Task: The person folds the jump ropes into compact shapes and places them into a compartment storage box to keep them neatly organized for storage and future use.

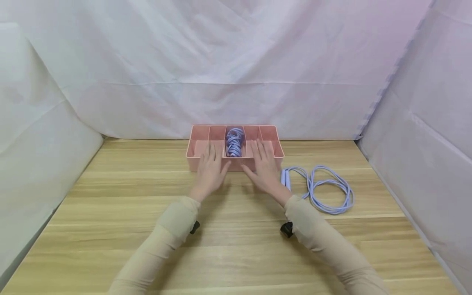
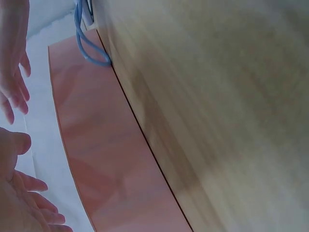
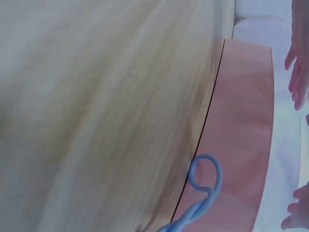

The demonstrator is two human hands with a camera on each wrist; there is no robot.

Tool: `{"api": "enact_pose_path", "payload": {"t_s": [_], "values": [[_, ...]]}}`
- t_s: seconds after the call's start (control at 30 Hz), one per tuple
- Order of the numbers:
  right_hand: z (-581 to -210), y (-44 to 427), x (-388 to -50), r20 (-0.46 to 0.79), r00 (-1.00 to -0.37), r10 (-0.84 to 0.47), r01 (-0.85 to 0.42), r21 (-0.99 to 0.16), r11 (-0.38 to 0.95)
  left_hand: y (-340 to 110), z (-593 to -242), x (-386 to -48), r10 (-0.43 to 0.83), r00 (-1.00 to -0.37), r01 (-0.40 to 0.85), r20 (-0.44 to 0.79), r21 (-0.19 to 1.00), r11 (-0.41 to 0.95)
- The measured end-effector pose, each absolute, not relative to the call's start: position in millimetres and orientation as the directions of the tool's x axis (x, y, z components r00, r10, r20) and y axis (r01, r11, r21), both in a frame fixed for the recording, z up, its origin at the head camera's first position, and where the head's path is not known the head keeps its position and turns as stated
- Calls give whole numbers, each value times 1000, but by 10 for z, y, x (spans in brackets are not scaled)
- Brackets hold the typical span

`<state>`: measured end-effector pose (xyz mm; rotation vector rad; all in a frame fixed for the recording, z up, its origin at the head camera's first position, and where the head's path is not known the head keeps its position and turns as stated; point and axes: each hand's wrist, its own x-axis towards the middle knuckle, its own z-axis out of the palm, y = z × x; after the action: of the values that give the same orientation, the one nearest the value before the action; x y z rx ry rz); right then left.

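Observation:
A pink box [image 1: 234,164] with several compartments stands at the back of the table. In its middle compartment lies a coiled blue cord [image 1: 234,141]. My left hand [image 1: 211,169] is at the box's front left with straight fingers over the rim; my right hand [image 1: 264,169] mirrors it on the right. Neither holds anything, and whether they touch the box I cannot tell. A blue jump rope, its two handles [image 1: 288,179] side by side, lies looped by my right forearm. In the right wrist view a rope loop [image 3: 219,176] shows before the box's pink wall [image 3: 241,111].
The wooden table [image 1: 236,254] runs up to a white cloth [image 1: 236,102] hanging close behind the box. More white cloth [image 1: 435,102] closes off the left and right sides. A black device [image 1: 287,229] sits under the right sleeve.

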<state>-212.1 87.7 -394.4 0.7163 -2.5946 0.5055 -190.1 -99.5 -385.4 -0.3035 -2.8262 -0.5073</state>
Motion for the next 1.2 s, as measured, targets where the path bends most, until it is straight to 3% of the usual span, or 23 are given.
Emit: {"api": "enact_pose_path", "payload": {"t_s": [0.33,0.7,1.2], "values": [[-3986,1047,-1920,522,-744,-416,-598,-243,764,-854,-3920,-1728,165,-949,247,269,307,919],[-4004,1217,-1814,401,-835,-377,-502,-274,820,-748,-3935,-1632,205,-944,273,258,264,925],[-4031,1657,-1625,269,-890,-369,-438,-276,855,-495,-3972,-1563,223,-963,255,151,250,934]]}}
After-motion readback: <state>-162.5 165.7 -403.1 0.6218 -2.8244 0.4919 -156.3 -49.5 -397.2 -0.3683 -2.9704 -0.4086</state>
